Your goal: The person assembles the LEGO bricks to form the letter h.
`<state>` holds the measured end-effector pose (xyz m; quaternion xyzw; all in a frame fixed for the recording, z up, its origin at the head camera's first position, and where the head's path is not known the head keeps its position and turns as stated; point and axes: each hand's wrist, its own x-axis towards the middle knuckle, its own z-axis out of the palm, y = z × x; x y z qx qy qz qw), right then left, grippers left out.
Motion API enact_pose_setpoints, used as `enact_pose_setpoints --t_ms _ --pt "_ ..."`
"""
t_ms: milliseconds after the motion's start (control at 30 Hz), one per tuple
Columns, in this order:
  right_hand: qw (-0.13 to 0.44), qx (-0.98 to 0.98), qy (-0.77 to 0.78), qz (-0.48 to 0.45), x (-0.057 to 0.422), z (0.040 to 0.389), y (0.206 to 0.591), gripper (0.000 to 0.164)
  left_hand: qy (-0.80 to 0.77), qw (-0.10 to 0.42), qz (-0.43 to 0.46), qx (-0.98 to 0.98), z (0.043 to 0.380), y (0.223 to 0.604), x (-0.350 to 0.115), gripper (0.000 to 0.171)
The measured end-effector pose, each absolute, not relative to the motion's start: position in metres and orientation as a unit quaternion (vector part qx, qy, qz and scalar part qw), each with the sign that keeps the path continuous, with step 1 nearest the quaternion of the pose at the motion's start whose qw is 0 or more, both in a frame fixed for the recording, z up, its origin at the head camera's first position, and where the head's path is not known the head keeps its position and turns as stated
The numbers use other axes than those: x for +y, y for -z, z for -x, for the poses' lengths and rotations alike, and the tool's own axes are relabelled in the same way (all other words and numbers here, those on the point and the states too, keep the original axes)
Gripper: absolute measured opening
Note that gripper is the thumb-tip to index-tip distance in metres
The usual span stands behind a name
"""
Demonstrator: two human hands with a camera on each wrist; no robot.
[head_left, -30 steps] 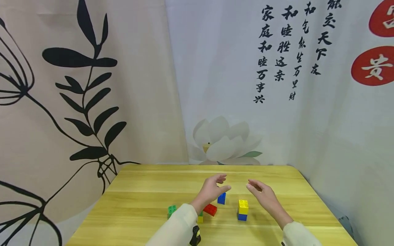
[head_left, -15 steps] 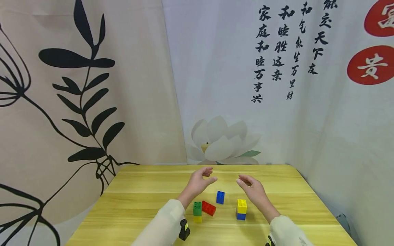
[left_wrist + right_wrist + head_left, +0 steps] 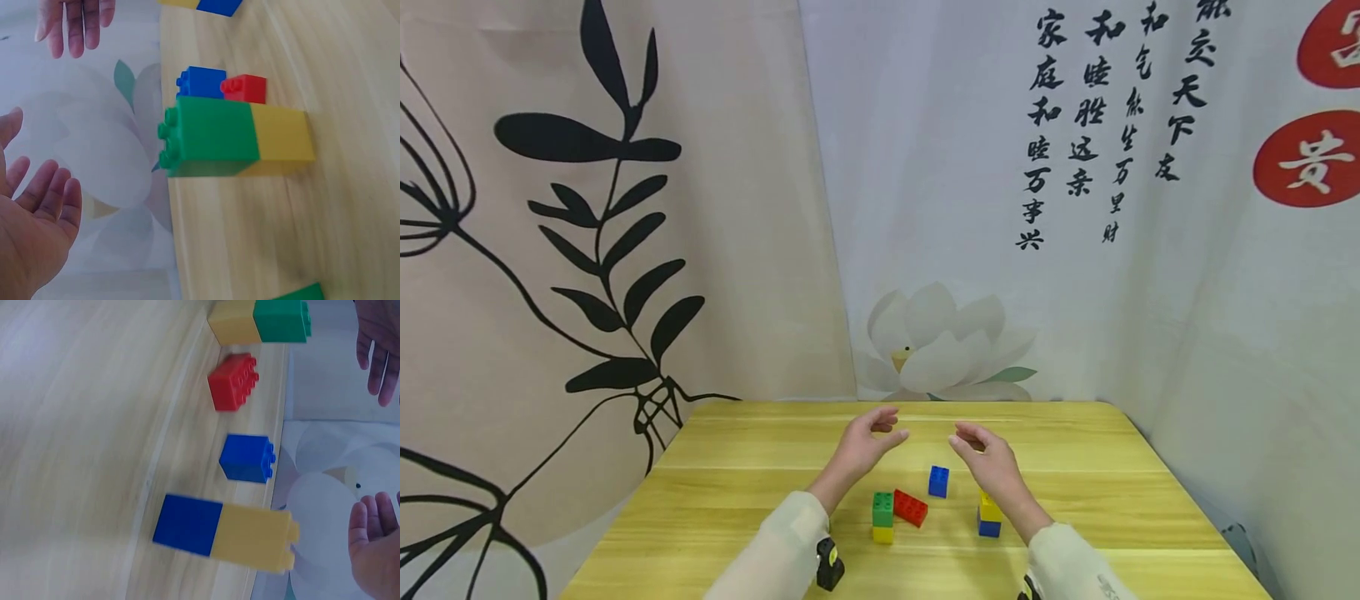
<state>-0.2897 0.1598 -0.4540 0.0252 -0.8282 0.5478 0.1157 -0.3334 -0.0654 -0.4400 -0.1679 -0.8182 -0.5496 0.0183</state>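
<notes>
My left hand (image 3: 859,444) hovers over the table with relaxed fingers and holds nothing. Below and to its right stands a stack, a green toy brick (image 3: 883,502) on a yellow brick (image 3: 883,535). Beside the stack lies a red brick (image 3: 911,508), and farther back a single blue brick (image 3: 938,482). My right hand (image 3: 992,462), also empty and loosely bent, is raised to the right of that blue brick. Its wrist partly covers a second stack, a yellow brick (image 3: 253,537) on a blue one (image 3: 187,525). Another green brick (image 3: 306,294) peeks in at the left wrist view's bottom edge.
The wooden table (image 3: 760,450) has its back edge just beyond my hands. Behind it hangs a printed curtain (image 3: 940,208) with plant, lotus and writing. My left sleeve (image 3: 775,546) covers part of the table's left side.
Both hands have moved to the left, uncovering the green-and-yellow stack. My right wrist now overlaps the yellow-and-blue stack, and my left sleeve hides the far-left green brick. The bricks stay put.
</notes>
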Motion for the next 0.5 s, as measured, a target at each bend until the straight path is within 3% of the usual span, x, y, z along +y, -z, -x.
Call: enact_pose_setpoints --t_ms 500 --pt "0.101 -0.828 -0.550 -0.035 0.122 0.281 0.474 0.044 0.553 0.001 0.150 -0.819 0.322 0.456 -0.085 0.051"
